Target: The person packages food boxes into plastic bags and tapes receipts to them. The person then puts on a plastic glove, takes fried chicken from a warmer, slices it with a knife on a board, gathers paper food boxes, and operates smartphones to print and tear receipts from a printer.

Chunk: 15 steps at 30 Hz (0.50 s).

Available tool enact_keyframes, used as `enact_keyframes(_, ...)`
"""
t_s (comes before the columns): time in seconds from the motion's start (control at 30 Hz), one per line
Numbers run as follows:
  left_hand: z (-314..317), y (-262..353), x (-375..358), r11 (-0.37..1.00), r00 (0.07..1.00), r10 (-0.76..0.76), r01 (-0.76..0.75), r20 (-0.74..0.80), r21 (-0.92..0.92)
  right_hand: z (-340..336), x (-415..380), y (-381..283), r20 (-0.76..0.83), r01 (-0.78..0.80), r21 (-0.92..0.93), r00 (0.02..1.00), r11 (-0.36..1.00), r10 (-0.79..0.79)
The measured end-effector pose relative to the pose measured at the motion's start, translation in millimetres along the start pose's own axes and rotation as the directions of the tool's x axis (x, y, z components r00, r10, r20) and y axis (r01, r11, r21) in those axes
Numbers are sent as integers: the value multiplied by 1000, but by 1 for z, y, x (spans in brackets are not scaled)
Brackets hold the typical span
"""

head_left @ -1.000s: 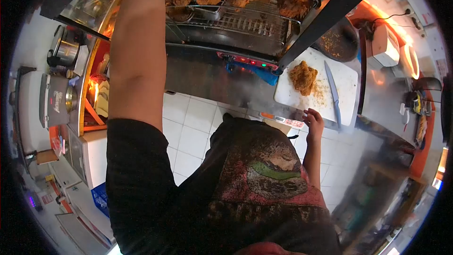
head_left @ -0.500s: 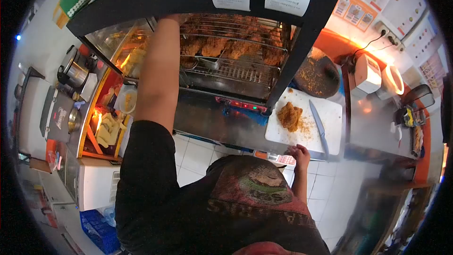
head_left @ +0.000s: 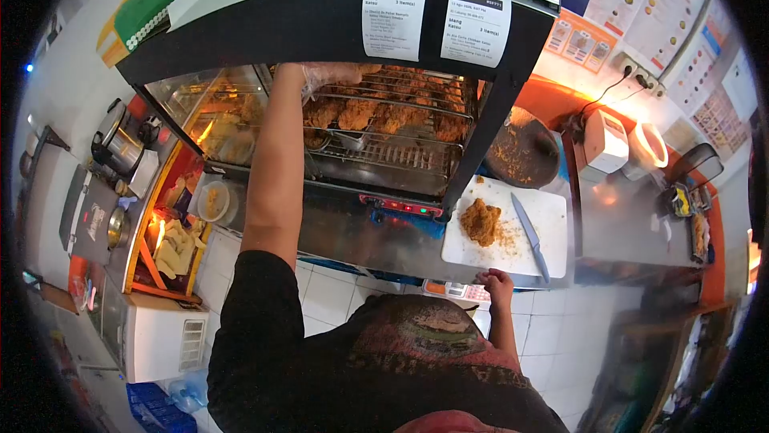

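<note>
My left hand (head_left: 332, 74), in a clear plastic glove, reaches into the heated display cabinet (head_left: 320, 182) just under its top frame. Its fingers are closed at a fried cutlet (head_left: 370, 69), partly hidden by the frame. Below the glove, wire racks hold several crumbed fried cutlets (head_left: 356, 115). My right hand (head_left: 497, 282) hangs by the counter's front edge with curled fingers pressed together; I cannot tell what, if anything, is in them. Close beyond it lies a white cutting board (head_left: 460, 250) bearing a fried cutlet (head_left: 481, 222), loose crumbs and a knife (head_left: 529, 233).
Behind the board is a round dark wooden block (head_left: 525, 153) with crumbs. Two printed receipts (head_left: 474, 23) hang on the cabinet's front. A plastic tub (head_left: 215, 202) stands left of my arm, near a large pot (head_left: 120, 135). A steel counter (head_left: 617, 225) extends at right.
My view has tilted upward. My gloved left hand, hidden behind the cabinet frame before, now shows inside the opening, pointing right. My right hand stays near the board's front edge, fingers curled.
</note>
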<state>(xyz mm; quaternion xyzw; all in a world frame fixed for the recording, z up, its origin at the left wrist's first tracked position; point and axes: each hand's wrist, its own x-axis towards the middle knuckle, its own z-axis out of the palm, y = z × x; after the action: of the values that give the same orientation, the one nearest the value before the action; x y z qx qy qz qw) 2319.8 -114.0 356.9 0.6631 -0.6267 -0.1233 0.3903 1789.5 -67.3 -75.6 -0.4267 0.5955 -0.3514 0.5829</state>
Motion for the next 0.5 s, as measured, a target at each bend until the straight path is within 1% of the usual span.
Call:
enact_keyframes(0.07,-1,4,-3,1000,996,-30,29,79,7,5,-1,3,13,-4,-4,1000,1000,4)
enact_keyframes(0.1,0,8,-7,999,993,-39,39,110,5,6,-4,0,44,-3,-5,999,1000,3)
enact_keyframes(0.2,9,19,-22,998,991,-35,27,132,59,12,-6,5,72,-1,-33,997,999,3)
enact_keyframes(0.23,13,20,-24,990,996,-21,8,85,144,13,-7,5,109,-7,-11,994,1000,8)
enact_keyframes(0.27,17,21,-27,976,999,-14,4,44,218,15,-8,6,107,-5,-9,994,1000,6)
enact_keyframes(0.33,18,2,-16,910,999,-15,27,-32,415,19,-9,8,94,-19,-33,995,999,22)
enact_keyframes(0.37,8,-17,1,948,946,-244,186,213,258,21,-8,10,92,-22,-32,995,999,25)
enact_keyframes(0.4,6,-19,1,943,879,-326,277,349,183,24,-4,12,117,19,-46,993,999,-14)
enact_keyframes(0.43,4,-21,1,914,785,-399,382,474,136,24,-3,14,144,63,-61,988,996,-54)
enact_keyframes(0.47,6,-23,-4,940,884,-328,269,334,211,22,-3,16,143,65,-64,988,996,-55)
enact_keyframes(0.5,6,-24,-5,945,925,-274,208,263,253,27,-10,5,123,32,-34,992,999,-28)
